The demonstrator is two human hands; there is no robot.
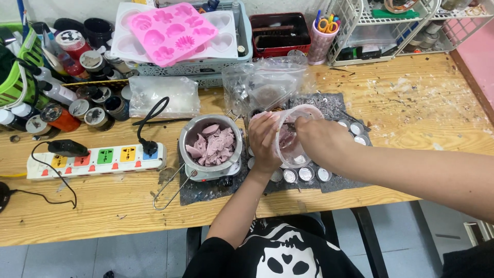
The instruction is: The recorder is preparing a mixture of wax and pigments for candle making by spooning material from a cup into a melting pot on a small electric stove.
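Observation:
My left hand (264, 141) grips a clear plastic container (297, 135), tilted on its side above a grey mat (329, 103). My right hand (320, 138) reaches into the container's mouth, where pink wax pieces show; its fingers are partly hidden inside. To the left stands a metal pot (211, 146) full of pink wax chunks, on a small burner, with a wire handle (172, 190) sticking out toward me. Small round tins (306, 173) lie on the mat below and right of my hands.
A white power strip (98, 160) with coloured sockets lies at left, plugs in it. Pink silicone mould (172, 32) on white trays at back. Clear bags (265, 82), jars and bottles (62, 103) at left, pen cup (321, 38), wire rack (401, 25) at back right.

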